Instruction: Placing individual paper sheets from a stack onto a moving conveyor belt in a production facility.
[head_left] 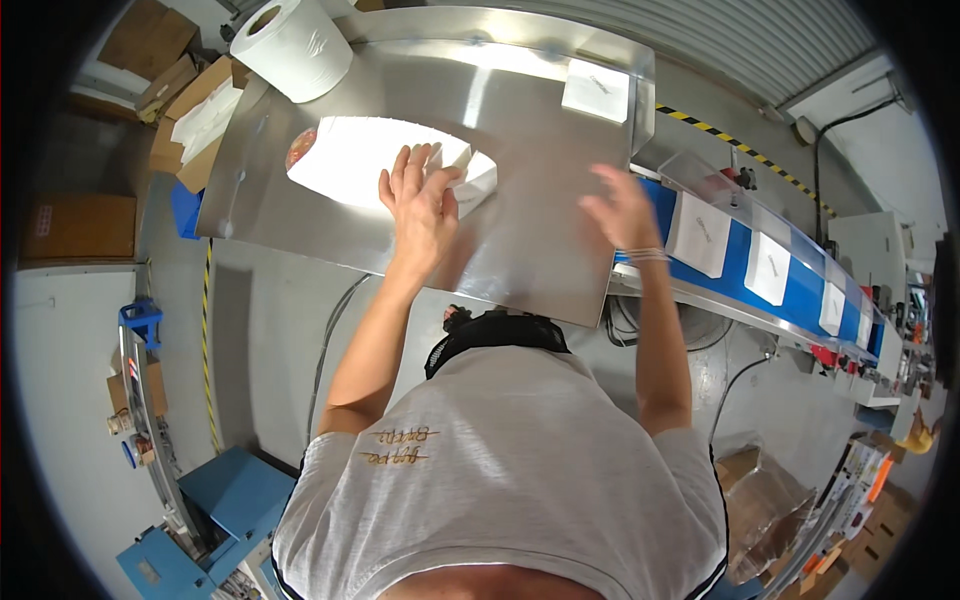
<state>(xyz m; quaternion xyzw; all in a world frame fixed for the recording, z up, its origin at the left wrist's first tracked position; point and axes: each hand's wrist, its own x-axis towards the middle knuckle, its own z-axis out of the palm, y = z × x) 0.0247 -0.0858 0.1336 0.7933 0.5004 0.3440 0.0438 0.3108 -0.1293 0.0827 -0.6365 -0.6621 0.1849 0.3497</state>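
Note:
On the steel table [530, 220] lies a long row of white flat pieces [345, 160], packed closely and fanned apart at the right end. They look like paper or packets; glare hides their detail. My left hand [422, 212] rests on the right part of this row, fingers stretched and apart. Over the table's right edge, by the start of a blue conveyor belt [655, 205], is my right hand [622, 212]. It is blurred by motion, with thumb and fingers apart and nothing seen in it. White flat packets [698, 235] with dark print lie spaced along the belt.
A large white paper roll [292, 50] stands at the table's far left corner, beside an open cardboard box [195, 125]. A white packet [596, 90] lies at the far right corner. Clear guards [725, 185] run along the belt. A reddish round thing [300, 149] touches the row's left end.

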